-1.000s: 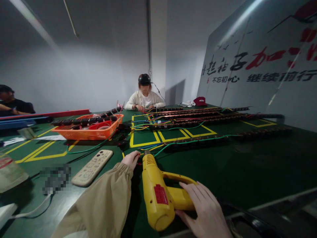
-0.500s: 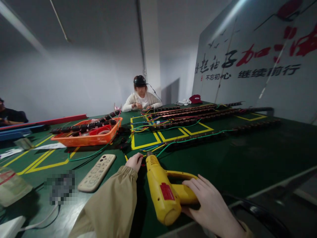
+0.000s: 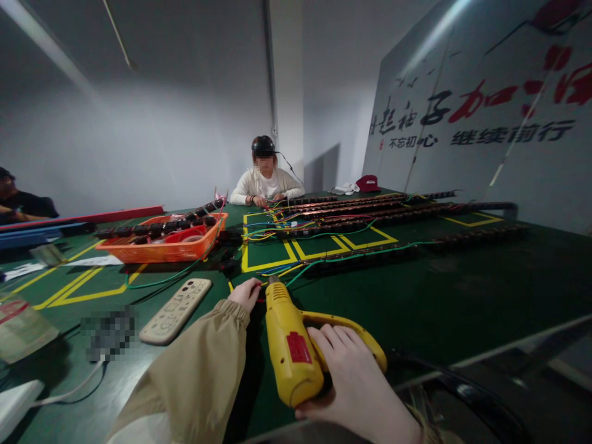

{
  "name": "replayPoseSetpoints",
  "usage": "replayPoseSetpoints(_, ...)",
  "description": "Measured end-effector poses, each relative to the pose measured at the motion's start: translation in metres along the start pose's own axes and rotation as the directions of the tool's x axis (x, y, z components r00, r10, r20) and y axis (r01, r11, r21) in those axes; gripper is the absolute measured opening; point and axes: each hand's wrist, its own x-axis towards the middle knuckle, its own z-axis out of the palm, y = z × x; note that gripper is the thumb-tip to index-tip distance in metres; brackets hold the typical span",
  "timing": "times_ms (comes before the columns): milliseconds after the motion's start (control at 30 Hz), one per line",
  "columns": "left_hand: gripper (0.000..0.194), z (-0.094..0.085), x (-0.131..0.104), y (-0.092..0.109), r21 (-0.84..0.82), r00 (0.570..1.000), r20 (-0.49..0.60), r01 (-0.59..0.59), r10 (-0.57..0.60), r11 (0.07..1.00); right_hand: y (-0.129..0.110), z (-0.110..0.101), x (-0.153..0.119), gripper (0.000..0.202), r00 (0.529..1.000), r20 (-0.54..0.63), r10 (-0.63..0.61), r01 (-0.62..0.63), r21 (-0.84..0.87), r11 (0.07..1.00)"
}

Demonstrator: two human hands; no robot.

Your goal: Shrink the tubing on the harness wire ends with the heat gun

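Observation:
My right hand (image 3: pixel 354 370) is closed around the handle of a yellow heat gun (image 3: pixel 289 345), whose nozzle points away from me. Close to that nozzle, my left hand (image 3: pixel 246 293) pinches a thin wire (image 3: pixel 264 284) with a small red piece at the fingertips; the exact grip is partly hidden. Blue, yellow and green wires (image 3: pixel 289 270) run from there to a long dark wire harness (image 3: pixel 370 251) lying across the green table (image 3: pixel 416 296).
An orange basket (image 3: pixel 157 251) with dark bundles stands at the left. A phone (image 3: pixel 176 311) lies beside my left sleeve. Several more harnesses (image 3: pixel 351 206) stretch across the back, where a person (image 3: pixel 266 182) sits. A red cap (image 3: pixel 368 183) lies behind.
My right hand has shifted left and its grip has moved in on the heat gun's handle. The gun has moved slightly left and up in view. My left hand still pinches the wire.

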Motion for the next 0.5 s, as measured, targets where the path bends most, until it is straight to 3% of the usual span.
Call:
replayPoseSetpoints(100,0.027,0.002,0.001,-0.004,0.003,1.000,-0.020,-0.024,0.024,1.000,-0.001,-0.001,0.000,0.091,1.000,0.010,0.016,-0.016,0.022,1.000)
replayPoseSetpoints(233,0.029,0.004,0.001,-0.007,-0.027,0.997,-0.066,-0.043,0.041,0.999,-0.004,0.001,0.000,0.114,1.000,0.010,-0.018,0.017,0.043,0.999)
replayPoseSetpoints(400,0.031,0.002,-0.002,-0.004,-0.107,0.994,-0.106,-0.037,0.025,0.994,-0.003,0.001,0.012,0.127,0.990,0.122,-0.076,0.074,0.021,0.997)
replayPoseSetpoints(500,0.031,0.000,-0.003,-0.001,-0.095,0.995,-0.100,-0.023,0.013,0.995,0.001,0.001,0.021,0.124,0.975,0.165,-0.148,0.141,0.051,0.989)
